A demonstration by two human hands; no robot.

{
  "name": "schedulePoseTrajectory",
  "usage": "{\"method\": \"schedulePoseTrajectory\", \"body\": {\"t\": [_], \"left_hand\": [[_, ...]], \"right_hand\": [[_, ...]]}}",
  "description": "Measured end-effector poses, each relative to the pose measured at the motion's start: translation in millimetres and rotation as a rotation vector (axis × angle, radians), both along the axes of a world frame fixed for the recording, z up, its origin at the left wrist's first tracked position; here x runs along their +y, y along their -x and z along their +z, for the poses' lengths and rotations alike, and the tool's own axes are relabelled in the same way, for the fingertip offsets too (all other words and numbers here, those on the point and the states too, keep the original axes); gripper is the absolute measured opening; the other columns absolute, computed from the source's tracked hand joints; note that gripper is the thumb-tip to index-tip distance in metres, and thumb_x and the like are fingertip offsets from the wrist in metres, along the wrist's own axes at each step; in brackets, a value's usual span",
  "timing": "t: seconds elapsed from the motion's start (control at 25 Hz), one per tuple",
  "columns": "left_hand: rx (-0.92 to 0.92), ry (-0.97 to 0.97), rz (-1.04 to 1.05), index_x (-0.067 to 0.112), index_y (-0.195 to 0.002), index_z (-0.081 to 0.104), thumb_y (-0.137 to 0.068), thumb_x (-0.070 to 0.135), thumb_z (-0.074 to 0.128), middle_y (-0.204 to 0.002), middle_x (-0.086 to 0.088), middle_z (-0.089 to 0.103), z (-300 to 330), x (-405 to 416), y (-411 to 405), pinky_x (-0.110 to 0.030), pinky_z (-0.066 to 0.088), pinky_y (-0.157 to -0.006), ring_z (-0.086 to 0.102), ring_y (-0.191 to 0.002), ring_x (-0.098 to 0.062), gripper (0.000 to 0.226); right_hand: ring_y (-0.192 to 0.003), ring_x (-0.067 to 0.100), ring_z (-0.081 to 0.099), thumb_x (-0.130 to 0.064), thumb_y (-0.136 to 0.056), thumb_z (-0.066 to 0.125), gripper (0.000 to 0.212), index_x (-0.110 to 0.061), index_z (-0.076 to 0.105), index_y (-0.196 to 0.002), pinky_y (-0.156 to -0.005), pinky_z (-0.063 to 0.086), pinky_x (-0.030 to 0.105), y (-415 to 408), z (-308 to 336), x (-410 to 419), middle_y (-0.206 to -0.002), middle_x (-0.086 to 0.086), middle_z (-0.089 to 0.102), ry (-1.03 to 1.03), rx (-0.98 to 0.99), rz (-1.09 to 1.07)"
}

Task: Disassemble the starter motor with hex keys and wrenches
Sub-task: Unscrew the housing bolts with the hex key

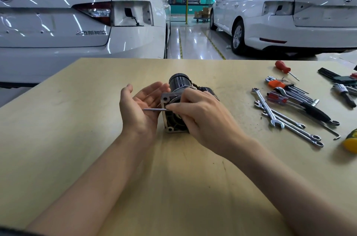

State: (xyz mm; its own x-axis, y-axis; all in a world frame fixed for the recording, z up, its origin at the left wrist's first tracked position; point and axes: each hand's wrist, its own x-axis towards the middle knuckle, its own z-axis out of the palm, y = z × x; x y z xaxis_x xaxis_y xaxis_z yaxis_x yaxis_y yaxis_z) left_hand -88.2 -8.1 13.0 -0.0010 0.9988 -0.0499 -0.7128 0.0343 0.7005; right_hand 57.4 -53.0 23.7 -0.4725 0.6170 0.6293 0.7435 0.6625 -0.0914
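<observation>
The starter motor (174, 100) lies on its side in the middle of the wooden table (77, 139), its grey nose housing toward me and its black body pointing away. My right hand (201, 114) lies over the housing and pinches a thin silver hex key (153, 109), whose free end sticks out to the left. My left hand (141, 106) is beside the housing's left side, palm turned up and fingers relaxed, just behind the hex key's free end. Part of the housing is hidden under my right hand.
Tools lie at the table's right: several combination wrenches (270, 112), a hex key set (289, 86), two red-handled screwdrivers (283, 66), a ratchet (316, 111), a socket tool (344, 92), a yellow object (351, 143) at the edge. Two white cars (77, 13) stand beyond the table.
</observation>
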Motion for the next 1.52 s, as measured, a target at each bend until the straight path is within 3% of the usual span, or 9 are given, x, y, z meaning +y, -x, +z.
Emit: {"method": "schedulePoseTrajectory", "body": {"t": [0.08,0.2,0.32,0.4,0.6,1.0,1.28,1.4,1.52], "left_hand": [[0.012,-0.001,-0.013,-0.003,-0.095,0.063,-0.1,0.041,0.025,-0.096,-0.022,0.071,-0.7,0.1,0.3,-0.038,0.05,-0.087,0.065,-0.096,-0.034,0.059],[0.121,-0.069,0.026,-0.001,-0.096,0.065,-0.101,0.037,0.027,-0.098,-0.018,0.071,3.4,-2.9,-2.6,-0.035,0.049,-0.088,0.067,-0.094,-0.027,0.053],[0.632,-0.372,0.213,0.006,-0.098,0.068,-0.093,0.018,0.051,-0.098,-0.007,0.07,3.3,-15.0,-13.6,-0.021,0.049,-0.085,0.065,-0.094,-0.009,0.022],[0.97,-0.606,0.269,0.012,-0.103,0.068,-0.078,0.016,0.062,-0.104,-0.003,0.067,-2.4,-22.4,-20.4,-0.013,0.045,-0.087,0.06,-0.099,-0.001,0.026],[1.287,-0.707,0.273,0.021,-0.111,0.068,-0.066,0.037,0.074,-0.114,0.009,0.059,-8.5,-25.3,-23.1,-0.044,0.042,-0.103,0.054,-0.116,-0.014,0.048],[1.267,-0.693,0.335,0.022,-0.105,0.069,-0.065,0.055,0.077,-0.101,0.01,0.06,-10.8,-20.3,-27.6,-0.047,0.047,-0.094,0.057,-0.104,-0.016,0.053],[1.283,-0.692,0.358,0.02,-0.105,0.069,-0.071,0.041,0.08,-0.101,0.007,0.061,-13.4,-17.1,-27.9,-0.048,0.046,-0.093,0.056,-0.103,-0.018,0.042],[1.232,-0.696,0.353,0.02,-0.102,0.069,-0.084,0.037,0.068,-0.1,0.009,0.063,-12.7,-18.0,-27.4,-0.042,0.047,-0.093,0.057,-0.104,-0.014,0.025],[0.897,-0.563,0.254,0.014,-0.102,0.069,-0.095,0.031,0.034,-0.101,0.0,0.07,-11.1,-17.6,-25.5,-0.034,0.049,-0.091,0.063,-0.102,-0.015,0.04]], "right_hand": [[-0.073,0.027,0.056,0.005,-0.087,0.058,0.023,-0.005,0.071,-0.102,-0.069,0.046,0.037,0.4,-0.1,-4.0,-0.085,0.01,0.06,-0.032,0.072,0.012],[-0.071,0.011,0.055,-0.006,-0.093,0.053,0.012,-0.01,0.062,-0.1,-0.066,0.046,0.022,-5.9,0.4,-9.4,-0.085,-0.006,0.058,-0.062,0.517,-0.03],[-0.049,0.009,0.049,-0.007,-0.098,0.045,0.015,-0.019,0.05,-0.091,-0.046,0.042,0.021,-18.9,4.8,-8.3,-0.067,-0.007,0.056,0.241,1.145,-0.078],[-0.043,0.011,0.049,-0.003,-0.099,0.039,0.017,-0.016,0.048,-0.091,-0.044,0.042,0.023,-22.7,4.5,-7.2,-0.058,-0.003,0.056,0.475,1.428,-0.111],[-0.04,0.014,0.052,0.004,-0.096,0.037,0.016,-0.008,0.047,-0.101,-0.05,0.046,0.028,-20.1,3.5,-7.8,-0.051,0.0,0.059,0.681,1.724,-0.031],[-0.045,0.017,0.06,0.006,-0.095,0.035,0.018,-0.009,0.045,-0.094,-0.049,0.051,0.028,-20.4,-0.1,-4.6,-0.051,0.003,0.059,0.705,1.821,-0.016],[-0.047,0.015,0.061,0.002,-0.099,0.036,0.015,-0.009,0.044,-0.094,-0.055,0.053,0.028,-20.0,-1.2,-5.9,-0.049,0.001,0.059,0.679,1.791,0.004],[-0.051,0.015,0.062,-0.003,-0.1,0.039,0.013,-0.012,0.045,-0.094,-0.056,0.048,0.031,-17.6,0.6,-7.1,-0.059,-0.001,0.064,0.578,1.601,0.009],[-0.052,0.012,0.059,-0.002,-0.097,0.047,0.018,-0.02,0.046,-0.097,-0.051,0.046,0.024,-11.7,3.0,-6.3,-0.072,0.0,0.06,0.323,1.187,-0.012]]}}
